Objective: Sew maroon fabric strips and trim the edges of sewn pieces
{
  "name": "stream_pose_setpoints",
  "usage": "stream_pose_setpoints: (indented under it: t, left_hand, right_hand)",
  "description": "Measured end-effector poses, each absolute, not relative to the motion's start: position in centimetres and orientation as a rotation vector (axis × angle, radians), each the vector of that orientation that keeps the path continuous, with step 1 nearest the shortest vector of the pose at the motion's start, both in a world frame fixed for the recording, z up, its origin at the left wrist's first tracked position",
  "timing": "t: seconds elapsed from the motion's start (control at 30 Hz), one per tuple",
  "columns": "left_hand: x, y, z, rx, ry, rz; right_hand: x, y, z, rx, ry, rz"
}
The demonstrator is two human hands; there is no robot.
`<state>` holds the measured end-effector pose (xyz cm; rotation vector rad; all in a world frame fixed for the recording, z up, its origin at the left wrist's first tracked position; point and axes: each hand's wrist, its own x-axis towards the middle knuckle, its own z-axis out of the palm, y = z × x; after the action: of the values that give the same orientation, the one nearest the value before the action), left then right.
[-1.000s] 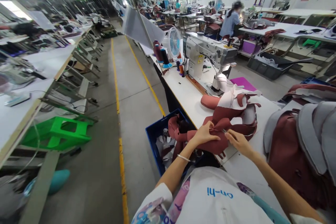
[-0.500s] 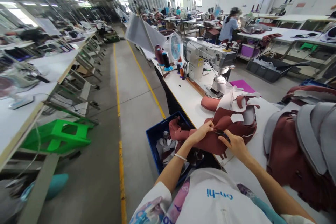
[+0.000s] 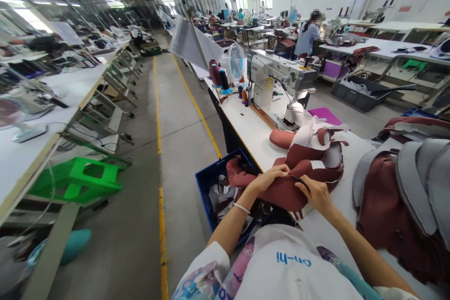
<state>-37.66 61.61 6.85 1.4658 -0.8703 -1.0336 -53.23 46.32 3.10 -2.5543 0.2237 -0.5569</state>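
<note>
My left hand (image 3: 274,177) pinches a reddish-brown leather cover piece (image 3: 286,193) near its seam, at the table's front edge. In my right hand (image 3: 316,192) is a small dark tool that looks like thread snips (image 3: 300,181); its tip points at the seam beside my left fingertips. The right fingers wrap around it and hide most of its body. The leather stretches left over a blue crate and right onto the table, where pale backing shows on its folded parts. Beyond it stands a white sewing machine (image 3: 262,79).
A blue crate (image 3: 204,197) with leather and pale scraps stands at the table's left. Stacked brown and grey covers (image 3: 383,206) lie at the right. Thread cones (image 3: 224,79) and a fan (image 3: 236,62) stand behind the machine. Across the aisle is a green stool (image 3: 73,183). A co-worker (image 3: 307,37) sits farther back.
The snips' tip has come closer to my left fingertips and the right hand has turned slightly. The leather below the hands has shifted a little. The left hand keeps its pinch.
</note>
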Motion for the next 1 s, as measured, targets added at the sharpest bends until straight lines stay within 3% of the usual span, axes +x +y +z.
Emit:
stream_pose_setpoints:
  t: [0.2,0.43,0.57,0.7,1.0]
  left_hand:
    - [-37.2,61.9,7.4,1.479,-0.935,-0.870]
    - [-40.1,62.7,7.7,1.760,-1.253,-0.184]
    - [-41.0,62.7,6.7,1.860,-1.131,-0.115]
    - [-39.4,62.6,7.8,1.878,-0.771,-0.181]
    - [-37.5,62.3,9.0,1.772,-0.542,-0.235]
  right_hand:
    - [-53.6,45.7,2.6,-2.105,0.591,-0.525]
    - [-51.4,48.7,7.4,-1.806,0.546,-0.924]
    - [-50.0,49.0,10.5,-1.862,0.372,-0.944]
    - [-49.5,47.4,11.8,-2.016,0.105,-0.730]
    - [-50.9,45.7,8.4,-2.623,0.012,-0.518]
